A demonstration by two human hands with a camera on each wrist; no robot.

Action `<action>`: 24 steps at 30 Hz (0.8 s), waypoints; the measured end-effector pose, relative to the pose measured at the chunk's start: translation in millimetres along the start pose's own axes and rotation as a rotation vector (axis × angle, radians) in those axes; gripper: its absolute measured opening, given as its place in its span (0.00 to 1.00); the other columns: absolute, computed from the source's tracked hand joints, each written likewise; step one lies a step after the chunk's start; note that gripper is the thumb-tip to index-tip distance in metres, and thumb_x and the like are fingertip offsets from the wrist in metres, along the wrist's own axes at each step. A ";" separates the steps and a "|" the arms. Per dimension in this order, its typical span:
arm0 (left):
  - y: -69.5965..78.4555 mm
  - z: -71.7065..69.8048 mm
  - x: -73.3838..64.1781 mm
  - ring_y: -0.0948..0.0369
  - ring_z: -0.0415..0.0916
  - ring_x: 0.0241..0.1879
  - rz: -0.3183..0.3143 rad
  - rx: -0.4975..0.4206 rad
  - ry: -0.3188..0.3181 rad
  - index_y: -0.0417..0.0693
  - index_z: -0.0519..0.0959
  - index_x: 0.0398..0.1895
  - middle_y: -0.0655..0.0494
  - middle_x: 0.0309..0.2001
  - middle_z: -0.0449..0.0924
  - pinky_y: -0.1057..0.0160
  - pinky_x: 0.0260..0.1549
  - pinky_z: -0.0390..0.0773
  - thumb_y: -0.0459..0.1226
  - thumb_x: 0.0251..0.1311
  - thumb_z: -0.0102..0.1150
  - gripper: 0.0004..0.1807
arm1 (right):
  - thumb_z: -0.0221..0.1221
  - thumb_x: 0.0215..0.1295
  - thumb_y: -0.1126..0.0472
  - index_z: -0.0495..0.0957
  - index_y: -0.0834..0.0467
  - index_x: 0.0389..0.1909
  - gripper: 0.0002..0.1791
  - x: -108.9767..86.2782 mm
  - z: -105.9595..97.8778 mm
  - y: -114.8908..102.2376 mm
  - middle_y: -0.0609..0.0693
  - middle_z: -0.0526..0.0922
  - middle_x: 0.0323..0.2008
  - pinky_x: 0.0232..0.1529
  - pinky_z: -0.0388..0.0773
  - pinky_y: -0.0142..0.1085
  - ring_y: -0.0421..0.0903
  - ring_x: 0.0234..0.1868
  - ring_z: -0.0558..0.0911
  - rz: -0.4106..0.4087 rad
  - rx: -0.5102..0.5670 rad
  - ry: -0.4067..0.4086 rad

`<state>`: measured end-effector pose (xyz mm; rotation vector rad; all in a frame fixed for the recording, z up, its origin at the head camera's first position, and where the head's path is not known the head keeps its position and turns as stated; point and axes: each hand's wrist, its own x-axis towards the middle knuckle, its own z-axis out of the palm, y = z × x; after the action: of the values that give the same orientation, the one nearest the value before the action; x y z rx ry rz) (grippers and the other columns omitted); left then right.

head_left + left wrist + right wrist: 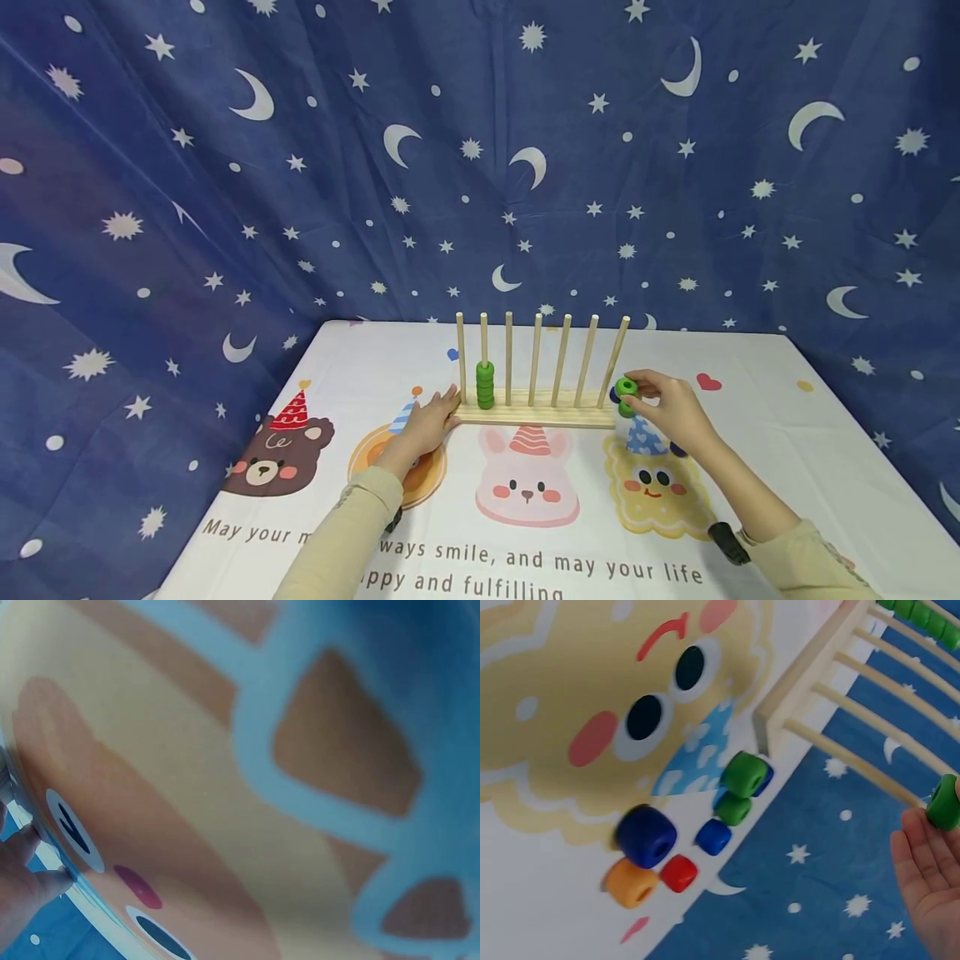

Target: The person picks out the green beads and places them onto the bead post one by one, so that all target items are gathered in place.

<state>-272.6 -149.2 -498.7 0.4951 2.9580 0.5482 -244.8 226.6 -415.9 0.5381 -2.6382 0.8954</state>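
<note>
One left hand (427, 425): at left end of the wooden rack (536, 421); fingers reach the base, can't tell whether they pinch it or merely touch.
Left-end risk: if only a touch, rack could skid or swivel when its right side gets bumped.
Green stack (485, 387): on the rack's second peg (483, 337) from left; looks safe unless rack tips over.
Bare pegs (535, 358): other six on rack; tall and thin, so a sideways push up high could probably tip it.
Near loose beads (739, 776): greens and blues, bunched just off rack's right end; a stray finger could scatter them.
Held green bead (941, 810): right of the rack's last peg in the head view.
Right hand (671, 408): narrow pinch, finger and thumb on that bead; rounded sides could slip if squeezed off-centre, and a drop might hit the near ones.
Far loose beads (676, 874): red, orange, big dark blue, farther right of rack; a low wrist could knock them, and they'd likely roll.
</note>
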 end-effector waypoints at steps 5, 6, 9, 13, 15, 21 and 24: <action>2.0 -1.9 -0.3 0.40 0.57 0.68 0.001 0.002 -0.010 0.43 0.61 0.70 0.46 0.72 0.54 0.29 0.61 0.53 0.43 0.69 0.46 0.29 | 0.66 0.54 0.68 0.78 0.69 0.46 0.18 -2.1 -2.5 -11.4 0.61 0.85 0.36 0.41 0.81 0.50 0.57 0.37 0.85 -0.034 -0.003 -0.006; 2.2 -2.2 -0.3 0.40 0.57 0.68 0.002 0.000 -0.010 0.43 0.60 0.70 0.45 0.72 0.54 0.29 0.61 0.53 0.43 0.69 0.46 0.29 | 0.66 0.54 0.68 0.78 0.69 0.46 0.18 -2.7 -3.0 -13.7 0.61 0.86 0.36 0.41 0.81 0.50 0.57 0.37 0.85 -0.038 -0.001 -0.011; 2.0 -2.4 -0.5 0.40 0.57 0.68 -0.001 -0.006 -0.011 0.43 0.60 0.70 0.46 0.73 0.54 0.29 0.61 0.53 0.43 0.69 0.46 0.29 | 0.66 0.54 0.68 0.78 0.68 0.46 0.18 -3.7 -4.4 -20.5 0.60 0.86 0.38 0.43 0.80 0.51 0.55 0.38 0.85 -0.044 0.005 -0.017; 1.4 -2.3 -1.1 0.40 0.57 0.68 -0.004 -0.010 -0.007 0.43 0.61 0.70 0.46 0.72 0.54 0.29 0.61 0.53 0.43 0.68 0.46 0.29 | 0.66 0.53 0.68 0.78 0.68 0.47 0.19 -3.3 -5.6 -31.0 0.60 0.86 0.39 0.44 0.80 0.50 0.55 0.37 0.85 -0.057 0.008 -0.024; 1.0 -2.3 -1.2 0.41 0.57 0.68 -0.007 -0.008 -0.009 0.43 0.60 0.70 0.46 0.72 0.54 0.29 0.61 0.53 0.43 0.69 0.46 0.29 | 0.67 0.53 0.68 0.78 0.68 0.47 0.19 -3.1 -5.9 -36.3 0.60 0.85 0.39 0.43 0.81 0.49 0.54 0.38 0.85 -0.060 0.002 -0.030; 0.3 -1.7 -1.1 0.40 0.56 0.69 -0.008 -0.014 -0.014 0.43 0.60 0.70 0.46 0.73 0.53 0.30 0.61 0.52 0.43 0.69 0.46 0.29 | 0.67 0.54 0.66 0.78 0.69 0.49 0.21 -1.5 -6.0 -49.7 0.61 0.85 0.41 0.42 0.81 0.47 0.55 0.39 0.85 -0.071 -0.015 -0.036; 0.2 -1.5 -1.9 0.40 0.56 0.68 -0.008 -0.012 -0.012 0.43 0.60 0.70 0.46 0.73 0.53 0.29 0.61 0.52 0.43 0.69 0.46 0.29 | 0.66 0.54 0.67 0.78 0.69 0.49 0.20 0.8 -5.8 -55.1 0.62 0.84 0.42 0.41 0.82 0.46 0.55 0.39 0.85 -0.091 0.000 -0.033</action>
<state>-270.9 -150.2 -497.3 0.4830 2.9425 0.5601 -220.4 189.6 -382.7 0.6730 -2.6191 0.8657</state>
